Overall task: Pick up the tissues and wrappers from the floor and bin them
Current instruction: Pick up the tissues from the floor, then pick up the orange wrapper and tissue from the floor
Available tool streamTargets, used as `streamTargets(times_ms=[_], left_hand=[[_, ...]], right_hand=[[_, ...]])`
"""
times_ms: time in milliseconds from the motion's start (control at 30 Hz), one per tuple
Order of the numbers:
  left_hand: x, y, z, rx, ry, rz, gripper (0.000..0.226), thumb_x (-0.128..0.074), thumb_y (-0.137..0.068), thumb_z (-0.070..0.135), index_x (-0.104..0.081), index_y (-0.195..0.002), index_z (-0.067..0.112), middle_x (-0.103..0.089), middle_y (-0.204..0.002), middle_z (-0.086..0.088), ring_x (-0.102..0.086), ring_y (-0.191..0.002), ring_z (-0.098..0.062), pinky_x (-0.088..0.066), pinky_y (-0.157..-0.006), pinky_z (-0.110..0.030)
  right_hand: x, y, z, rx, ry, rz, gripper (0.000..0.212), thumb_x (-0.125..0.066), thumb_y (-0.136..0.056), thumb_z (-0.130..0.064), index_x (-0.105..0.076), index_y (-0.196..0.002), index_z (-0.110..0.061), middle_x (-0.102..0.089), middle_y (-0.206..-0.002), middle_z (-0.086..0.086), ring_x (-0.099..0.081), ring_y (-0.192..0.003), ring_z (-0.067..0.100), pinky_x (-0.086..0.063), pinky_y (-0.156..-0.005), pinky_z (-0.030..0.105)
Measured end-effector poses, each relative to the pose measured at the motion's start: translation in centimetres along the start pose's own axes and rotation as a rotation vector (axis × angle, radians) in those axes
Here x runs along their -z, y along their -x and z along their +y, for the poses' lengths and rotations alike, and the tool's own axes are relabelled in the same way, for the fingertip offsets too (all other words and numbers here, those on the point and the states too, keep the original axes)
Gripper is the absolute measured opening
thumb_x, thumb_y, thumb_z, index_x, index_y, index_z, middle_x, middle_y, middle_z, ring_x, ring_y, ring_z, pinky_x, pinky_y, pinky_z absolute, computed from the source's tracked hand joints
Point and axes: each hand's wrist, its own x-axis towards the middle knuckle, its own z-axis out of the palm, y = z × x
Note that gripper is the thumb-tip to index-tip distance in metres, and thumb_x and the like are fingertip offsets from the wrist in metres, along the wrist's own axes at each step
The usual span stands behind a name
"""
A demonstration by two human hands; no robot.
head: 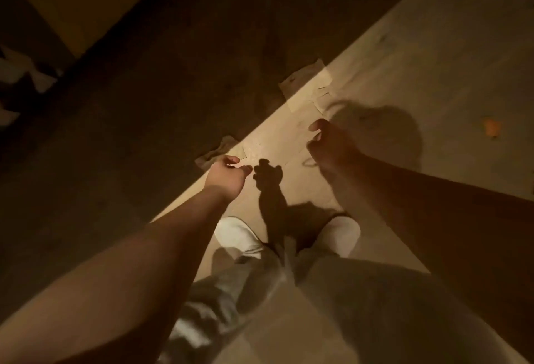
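Two bare hands reach down toward the floor (433,54), and both look empty. The left hand (226,174) has its fingers loosely curled, thumb and forefinger a little apart, just beside a crumpled tissue (215,151) that lies on the line between the dark and the lit part of the floor. The right hand (326,144) is half in shadow, fingers bent and apart, near a flatter piece of paper (306,86) a bit further from the person. Below the hands are two white shoes (237,236). A small orange scrap (491,128), perhaps a wrapper, lies well apart toward the right edge of the floor. No bin is seen.

I judge this is the picking step, just before the first grasp. The next move calls for lowering the left hand and pinching the tissue, then the right hand taking the paper.
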Motion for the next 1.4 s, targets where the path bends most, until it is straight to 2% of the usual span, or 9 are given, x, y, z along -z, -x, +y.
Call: streamTargets(times_ms=[300,500,633,767,867,967,1033,1167,1400], left_hand=[[-6.8,-22.5,-7.9,0.099,-0.32,0.354,0.067,-0.068,-0.08,0.047,-0.046,-0.137,0.018,-0.046,-0.139,-0.018,-0.043,-0.128,-0.043,-0.038,-0.108,-0.045],[-8.4,-29.9,-11.0,0.207,-0.379,0.456,0.072,-0.049,-0.082,0.068,-0.067,-0.112,0.005,-0.063,-0.122,-0.021,-0.046,-0.125,-0.044,-0.031,-0.105,-0.053],[-8.9,-30.3,-11.9,0.172,-0.394,0.608,0.054,-0.046,-0.092,0.051,-0.057,-0.124,0.008,-0.057,-0.126,-0.026,-0.042,-0.126,-0.047,-0.038,-0.101,-0.054],[-8.3,-28.3,-11.8,0.065,-0.302,0.515,0.029,-0.05,-0.095,0.023,-0.061,-0.117,0.007,-0.062,-0.115,-0.024,-0.058,-0.107,-0.042,-0.05,-0.095,-0.047],[-8.2,-25.8,-9.8,0.042,-0.16,0.31,0.01,-0.051,-0.091,0.005,-0.052,-0.094,0.014,-0.067,-0.087,-0.007,-0.068,-0.068,-0.026,-0.061,-0.066,-0.04],[-8.2,-21.8,-6.6,-0.01,-0.146,0.216,0.014,-0.046,-0.091,-0.004,-0.051,-0.098,0.007,-0.057,-0.068,0.001,-0.059,-0.044,-0.008,-0.047,-0.041,-0.021],[-8.1,-18.5,-4.2,-0.046,-0.125,0.157,0.019,-0.046,-0.089,-0.004,-0.052,-0.105,0.003,-0.059,-0.072,-0.002,-0.067,-0.053,-0.005,-0.049,-0.047,-0.019],[-7.5,-10.5,0.7,-0.096,-0.167,0.013,0.016,-0.052,-0.084,0.003,-0.054,-0.096,0.014,-0.068,-0.09,-0.011,-0.068,-0.093,-0.033,-0.055,-0.089,-0.044],[-7.8,6.4,9.9,-0.225,-0.435,-0.136,0.021,-0.053,-0.09,0.002,-0.047,-0.088,0.022,-0.05,-0.069,0.01,-0.054,-0.067,-0.013,-0.045,-0.058,-0.019]], right_hand=[[-10.1,-23.5,5.1,0.19,0.473,0.092,0.06,-0.053,-0.082,-0.035,-0.05,-0.141,-0.025,-0.053,-0.144,0.011,-0.049,-0.13,0.036,-0.044,-0.102,0.053],[-12.6,-32.4,5.6,0.18,0.683,0.15,0.064,-0.05,-0.087,-0.048,-0.036,-0.145,-0.024,-0.019,-0.162,0.013,-0.005,-0.154,0.039,-0.022,-0.115,0.066],[-13.0,-33.0,5.8,0.157,0.571,0.21,0.056,-0.051,-0.093,-0.049,-0.045,-0.141,-0.02,-0.027,-0.159,0.018,-0.018,-0.15,0.041,-0.024,-0.112,0.064],[-12.6,-30.6,6.4,0.267,0.48,0.341,0.038,-0.047,-0.099,-0.011,-0.051,-0.136,-0.013,-0.051,-0.136,0.017,-0.05,-0.127,0.036,-0.046,-0.098,0.047],[-11.4,-28.4,6.9,0.137,0.284,0.205,0.033,-0.044,-0.103,-0.014,-0.061,-0.13,-0.014,-0.063,-0.127,0.01,-0.06,-0.119,0.026,-0.05,-0.093,0.038],[-8.5,-24.0,7.3,0.011,0.079,0.137,0.024,-0.055,-0.1,-0.021,-0.068,-0.116,-0.008,-0.068,-0.108,0.002,-0.065,-0.104,0.019,-0.053,-0.083,0.021],[-6.5,-19.9,7.4,-0.062,-0.039,0.13,0.019,-0.057,-0.1,-0.023,-0.069,-0.103,-0.009,-0.068,-0.099,0.001,-0.065,-0.088,0.015,-0.051,-0.063,0.01],[-1.4,-12.0,8.2,-0.21,-0.39,0.2,0.013,-0.057,-0.088,-0.008,-0.066,-0.08,-0.01,-0.073,-0.087,0.016,-0.071,-0.083,0.035,-0.061,-0.073,0.045],[10.8,4.7,11.6,-0.46,-0.646,0.24,0.022,-0.048,-0.091,-0.001,-0.06,-0.081,-0.016,-0.053,-0.08,-0.004,-0.053,-0.09,0.023,-0.046,-0.08,0.034]])
